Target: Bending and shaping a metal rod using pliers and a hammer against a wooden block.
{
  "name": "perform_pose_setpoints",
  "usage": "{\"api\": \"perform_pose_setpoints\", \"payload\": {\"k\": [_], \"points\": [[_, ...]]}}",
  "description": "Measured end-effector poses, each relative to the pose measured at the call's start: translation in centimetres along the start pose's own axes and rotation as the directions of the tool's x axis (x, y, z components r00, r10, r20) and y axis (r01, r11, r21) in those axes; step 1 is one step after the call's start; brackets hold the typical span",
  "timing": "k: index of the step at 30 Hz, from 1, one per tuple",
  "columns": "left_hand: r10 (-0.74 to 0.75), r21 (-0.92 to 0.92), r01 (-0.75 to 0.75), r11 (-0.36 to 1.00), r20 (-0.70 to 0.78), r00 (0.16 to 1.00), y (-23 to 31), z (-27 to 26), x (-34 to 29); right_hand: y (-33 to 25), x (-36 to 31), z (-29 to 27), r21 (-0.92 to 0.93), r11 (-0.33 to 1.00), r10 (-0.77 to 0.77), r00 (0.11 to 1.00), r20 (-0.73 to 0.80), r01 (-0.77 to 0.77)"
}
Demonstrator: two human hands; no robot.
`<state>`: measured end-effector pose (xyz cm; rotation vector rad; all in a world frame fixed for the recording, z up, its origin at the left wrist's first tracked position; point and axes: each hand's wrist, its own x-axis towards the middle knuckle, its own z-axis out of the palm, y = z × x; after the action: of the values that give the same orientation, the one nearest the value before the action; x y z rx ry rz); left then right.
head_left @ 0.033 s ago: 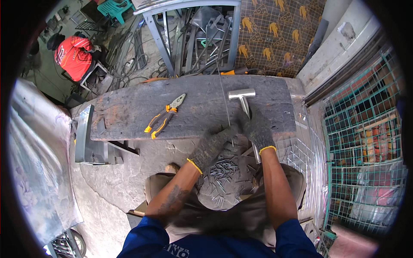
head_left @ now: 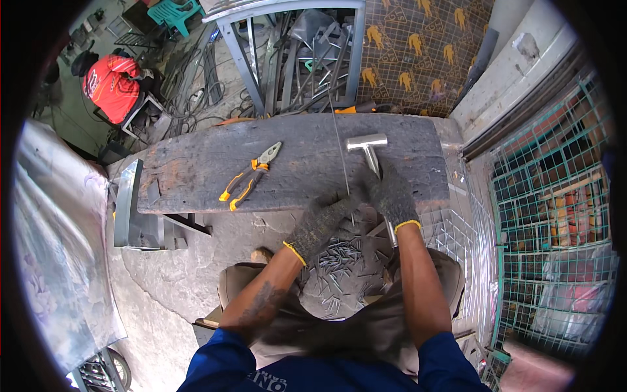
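My left hand (head_left: 321, 222), in a dark knit glove with a yellow cuff, is closed around a thin metal rod (head_left: 339, 147) that runs away over the wooden bench (head_left: 307, 176). Gloved the same way, my right hand (head_left: 392, 197) grips the shaft of a silver metal hammer (head_left: 366, 142), its head pointing away over the bench. The fingertips of both hands meet near the rod's close end; whether the right ones touch the rod is hidden. Pliers (head_left: 251, 176) with yellow and black handles lie on the bench, left of my hands. Below, short cut metal pieces (head_left: 338, 258) are heaped on the floor.
A metal frame (head_left: 245, 62) stands beyond the bench among steel scraps. Green wire mesh (head_left: 548, 196) lines the right side, with thin welded rods (head_left: 467, 242) beside it. A cloth sheet (head_left: 65, 242) hangs at left. A person in a red shirt (head_left: 112, 88) sits far left.
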<state>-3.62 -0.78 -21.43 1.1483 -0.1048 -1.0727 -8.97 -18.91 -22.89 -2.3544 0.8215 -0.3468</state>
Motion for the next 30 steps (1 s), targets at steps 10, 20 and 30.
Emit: {"api": "perform_pose_setpoints", "payload": {"k": [10,20,30], "points": [[-0.123,0.437,0.068,0.897,0.1,0.987,-4.0,0.3,-1.5,4.2,-1.2,-1.7,0.115,0.99,-0.066,0.992,-0.11,0.078],[0.11,0.767,-0.212,0.605,0.183,0.977,-5.0,0.7,-0.9,-2.5,-4.2,-6.9,0.706,0.681,0.149,0.981,0.126,-0.194],[-0.098,0.544,0.013,0.839,0.127,0.987,-5.4,0.8,-0.6,-2.5,-4.6,-4.5,0.714,0.677,0.029,0.976,0.218,-0.18]]}}
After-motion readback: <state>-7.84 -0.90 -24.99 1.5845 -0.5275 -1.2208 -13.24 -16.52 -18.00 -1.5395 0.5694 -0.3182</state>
